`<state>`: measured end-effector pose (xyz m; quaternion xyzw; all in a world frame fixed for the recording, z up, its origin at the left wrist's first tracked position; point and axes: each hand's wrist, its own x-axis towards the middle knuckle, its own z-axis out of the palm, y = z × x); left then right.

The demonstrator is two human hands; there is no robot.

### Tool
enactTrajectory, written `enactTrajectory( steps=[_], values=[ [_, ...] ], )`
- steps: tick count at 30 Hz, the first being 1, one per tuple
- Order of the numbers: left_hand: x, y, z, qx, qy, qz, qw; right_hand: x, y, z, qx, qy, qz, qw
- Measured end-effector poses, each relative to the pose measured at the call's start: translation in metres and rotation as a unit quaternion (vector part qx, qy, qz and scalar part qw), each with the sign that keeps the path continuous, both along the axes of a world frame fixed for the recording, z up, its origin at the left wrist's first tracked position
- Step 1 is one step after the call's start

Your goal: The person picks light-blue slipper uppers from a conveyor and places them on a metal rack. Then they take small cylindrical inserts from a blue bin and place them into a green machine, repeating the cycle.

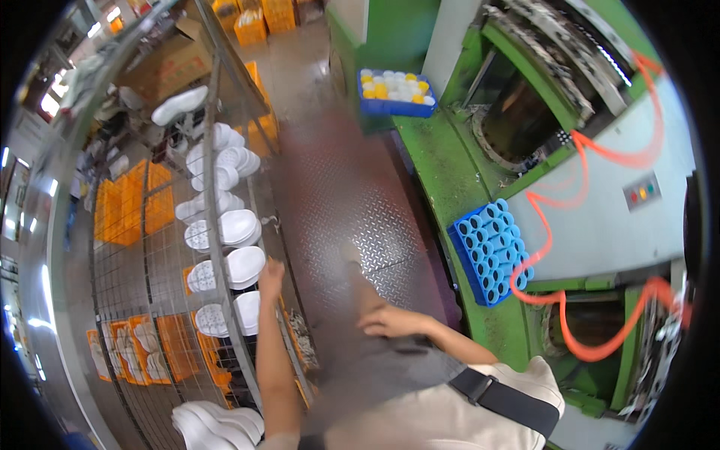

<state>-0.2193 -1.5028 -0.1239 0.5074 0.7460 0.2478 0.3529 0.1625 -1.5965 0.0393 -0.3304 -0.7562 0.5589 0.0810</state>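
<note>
My left hand point(271, 279) is raised at the right side of a wire rack, right beside a white shoe sole point(245, 267). Its fingers are small and partly turned away, so whether they touch the sole or the rack cannot be told. My right hand point(391, 322) hangs loosely in front of my dark apron point(382, 371), over my leg, with its fingers loosely apart and nothing visible in them. More white soles sit in pairs along the metal rack point(216, 225), one pair point(246, 311) just below the left hand.
Green machines point(450, 161) line the right side, with a coiled orange hose point(547, 232). On their ledge stand a blue crate point(470, 262) of light-blue cups and a blue bin point(397, 109) of white and yellow pieces. Orange crates point(135, 202) stand behind the rack. Patterned metal flooring point(367, 225) runs between.
</note>
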Motion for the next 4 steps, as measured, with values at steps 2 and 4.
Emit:
enactTrajectory(
  steps=[2, 4],
  values=[
    [0.024, 0.103, 0.046, 0.125, -0.115, -0.027, 0.985, 0.0, 0.107, 0.009, -0.076, -0.011, 0.007, 0.997],
    [0.046, 0.176, 0.104, 0.027, -0.159, -0.088, 0.983, -0.01, 0.213, 0.016, 0.003, -0.058, -0.066, 0.996]
  ],
)
